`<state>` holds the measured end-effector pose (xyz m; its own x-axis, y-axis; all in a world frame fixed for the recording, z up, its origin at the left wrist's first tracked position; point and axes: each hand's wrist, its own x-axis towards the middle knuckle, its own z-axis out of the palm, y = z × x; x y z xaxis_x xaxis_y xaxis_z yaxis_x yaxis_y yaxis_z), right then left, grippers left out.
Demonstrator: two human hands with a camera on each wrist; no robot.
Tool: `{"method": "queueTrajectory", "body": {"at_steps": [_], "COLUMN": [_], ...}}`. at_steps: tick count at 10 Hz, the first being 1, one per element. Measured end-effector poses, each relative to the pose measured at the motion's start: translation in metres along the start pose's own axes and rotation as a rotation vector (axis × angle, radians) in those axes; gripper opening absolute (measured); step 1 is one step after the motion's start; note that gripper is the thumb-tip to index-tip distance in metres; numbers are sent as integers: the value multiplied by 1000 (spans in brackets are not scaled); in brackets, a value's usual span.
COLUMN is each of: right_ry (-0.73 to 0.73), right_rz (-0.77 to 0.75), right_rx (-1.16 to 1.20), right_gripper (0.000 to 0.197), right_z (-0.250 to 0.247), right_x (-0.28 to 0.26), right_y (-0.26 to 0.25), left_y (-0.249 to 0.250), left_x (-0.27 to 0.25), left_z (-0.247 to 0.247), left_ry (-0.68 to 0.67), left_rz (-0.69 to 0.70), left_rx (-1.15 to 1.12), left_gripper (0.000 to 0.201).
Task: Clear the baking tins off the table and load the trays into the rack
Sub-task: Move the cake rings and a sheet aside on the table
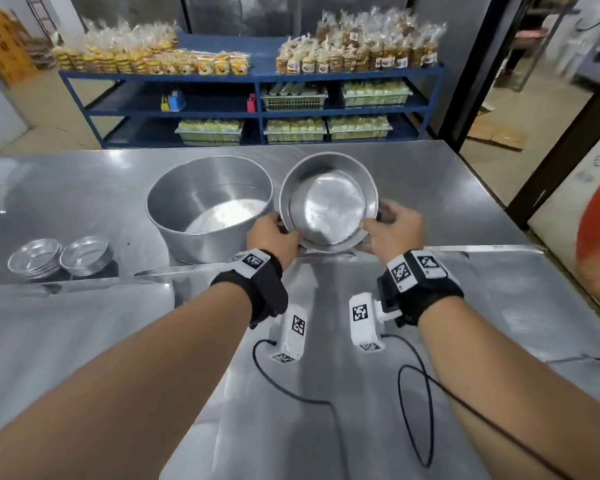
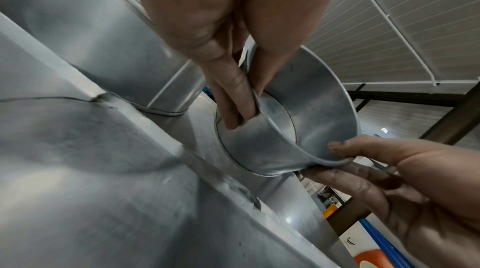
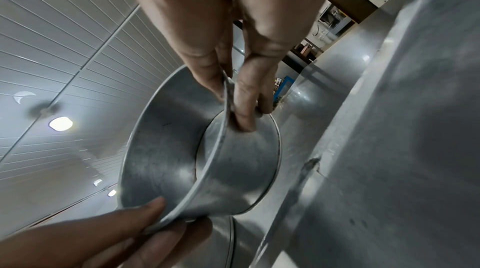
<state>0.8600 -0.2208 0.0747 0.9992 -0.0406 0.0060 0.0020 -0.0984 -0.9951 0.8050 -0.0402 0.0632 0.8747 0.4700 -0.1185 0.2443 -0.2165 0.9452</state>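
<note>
Both hands held a medium round silver metal baking tin, tilted with its open mouth toward the viewer, above the steel desk. The left hand and the right hand each pinched the rim — thumb inside, fingers curled against the outer wall. Just left of it stood a larger round silver tin. Two stacks of small shallow foil tins sat at the desk's left — well apart.
</note>
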Motion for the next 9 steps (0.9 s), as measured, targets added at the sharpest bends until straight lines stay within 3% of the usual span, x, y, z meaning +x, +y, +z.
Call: {"method": "queueTrajectory", "body": {"at_steps": [2,3,5,6,7,9], "right_ry": [-54,-62,-131,-116,-103,-29], "right_rz": [43,94,161,185,198,182], "right_rx": [-116,-188,-240,-232,-220,-342], "right_gripper": [27,26,18,24,18,18], "right_z": [10,11,12,15,17,27], "right_x": [62,81,104,110,109,107], "right_y": [6,9,13,14,11,4], "left_y": [10,8,10,25,26,18], "left_x": [44,61,84,79,82,84], "left_z": [15,14,18,20,25,29], "left_ry": [76,91,14,-26,-4,40], "left_rz": [-45,-52,-143,-141,-197,-183], "left_rx": [28,223,78,-19,-74,-109], "left_gripper": [13,24,43,29,11,26]}}
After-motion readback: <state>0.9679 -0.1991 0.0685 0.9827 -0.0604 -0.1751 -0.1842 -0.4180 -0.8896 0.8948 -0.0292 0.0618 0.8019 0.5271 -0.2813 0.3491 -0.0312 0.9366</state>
